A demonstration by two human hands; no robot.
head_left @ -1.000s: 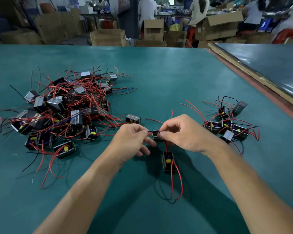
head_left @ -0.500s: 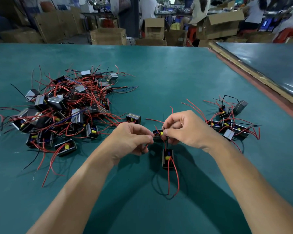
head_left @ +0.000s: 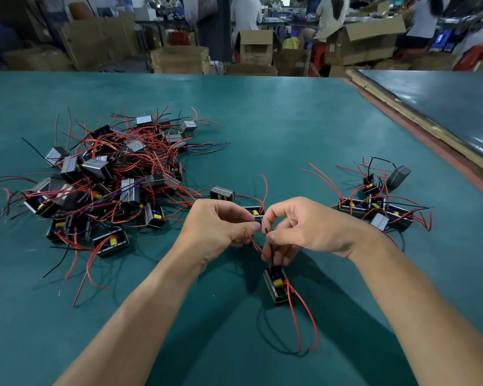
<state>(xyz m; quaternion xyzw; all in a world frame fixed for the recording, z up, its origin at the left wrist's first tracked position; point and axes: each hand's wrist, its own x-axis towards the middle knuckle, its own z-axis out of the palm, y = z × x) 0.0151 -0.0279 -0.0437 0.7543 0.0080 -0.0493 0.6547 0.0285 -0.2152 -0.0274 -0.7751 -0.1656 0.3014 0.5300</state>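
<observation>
A small black module (head_left: 276,284) with a yellow part inside lies on the green table (head_left: 290,129) just below my hands, red leads looping toward me. My left hand (head_left: 218,227) pinches a red wire (head_left: 255,245) that rises from that module. My right hand (head_left: 304,229) pinches a black wire beside it, fingertips almost touching the left hand's. A second module (head_left: 255,212) sits right behind my fingers, partly hidden, with a red lead curling upward.
A large tangled heap of modules with red and black wires (head_left: 103,179) covers the left of the table. A smaller group of modules (head_left: 377,199) lies at the right. A lone module (head_left: 221,193) sits behind my left hand. A raised dark board (head_left: 444,112) borders the right side.
My hands have drawn slightly apart and lifted the wires of the near module. The second module, which was between my fingers, now rests behind them.
</observation>
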